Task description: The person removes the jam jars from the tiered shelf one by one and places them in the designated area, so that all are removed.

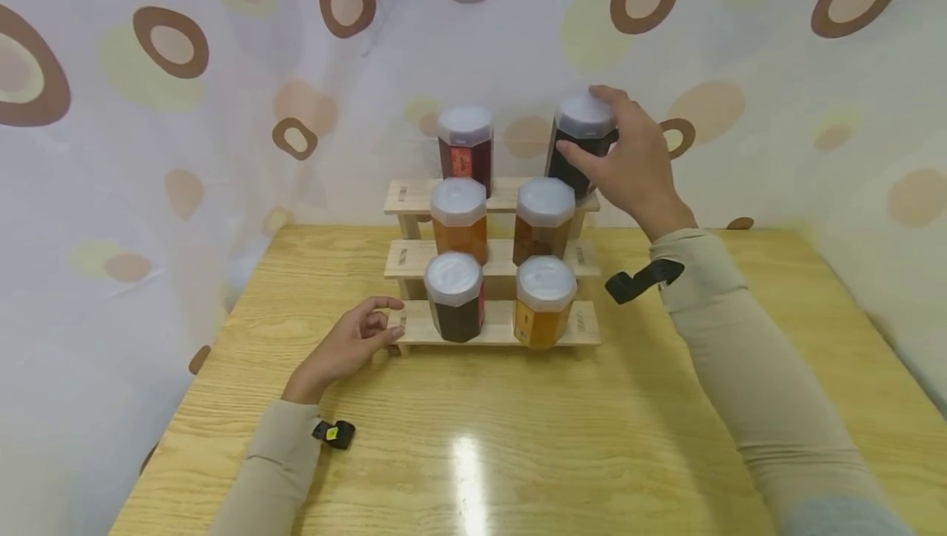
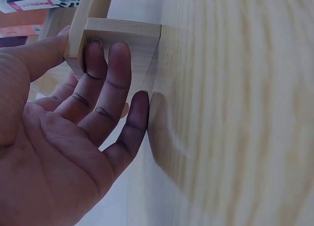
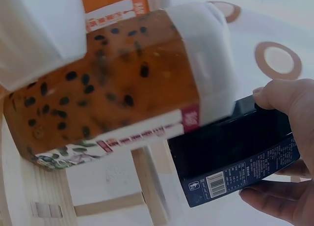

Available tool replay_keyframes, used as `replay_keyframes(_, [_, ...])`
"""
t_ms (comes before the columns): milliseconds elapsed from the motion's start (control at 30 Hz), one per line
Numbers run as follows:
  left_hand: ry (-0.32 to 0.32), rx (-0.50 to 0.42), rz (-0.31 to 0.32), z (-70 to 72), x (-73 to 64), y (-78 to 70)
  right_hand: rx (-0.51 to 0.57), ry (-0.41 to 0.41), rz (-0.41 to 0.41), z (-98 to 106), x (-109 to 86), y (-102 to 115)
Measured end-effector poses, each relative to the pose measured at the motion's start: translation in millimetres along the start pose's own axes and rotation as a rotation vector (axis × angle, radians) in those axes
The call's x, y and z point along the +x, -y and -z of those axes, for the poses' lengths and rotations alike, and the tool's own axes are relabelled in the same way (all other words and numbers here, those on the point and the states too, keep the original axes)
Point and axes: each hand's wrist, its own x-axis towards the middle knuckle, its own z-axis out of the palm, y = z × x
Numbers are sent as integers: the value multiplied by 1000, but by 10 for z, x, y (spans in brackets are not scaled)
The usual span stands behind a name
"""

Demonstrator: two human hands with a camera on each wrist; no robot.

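Observation:
My right hand (image 1: pixel 638 162) grips a dark jar (image 1: pixel 581 159) with a white lid at the right of the top step, thumb on the near side. In the right wrist view, the dark jar (image 3: pixel 230 155) shows a barcode label and is partly hidden by a passion-fruit-coloured jar (image 3: pixel 117 83) with black seeds. At the left end of the wooden three-step rack's (image 1: pixel 497 334) bottom step, my left hand (image 1: pixel 348 347) holds the board. The left wrist view shows the thumb on one face of the board (image 2: pixel 76 44) and curled fingers at the other.
A dark red jar (image 1: pixel 466 150) stands on the top step. Orange (image 1: pixel 459 233) and brown (image 1: pixel 542 238) jars occupy the middle step; black (image 1: pixel 457 318) and yellow (image 1: pixel 543 324) jars the bottom one. The wooden table (image 1: pixel 473 429) meets a patterned cloth (image 1: pixel 488 51) behind.

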Motion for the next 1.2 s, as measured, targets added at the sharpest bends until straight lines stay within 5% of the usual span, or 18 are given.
replay_keyframes(1200, [-19, 9, 7, -10, -10, -16, -45, -124, -226, 617, -551, -815])
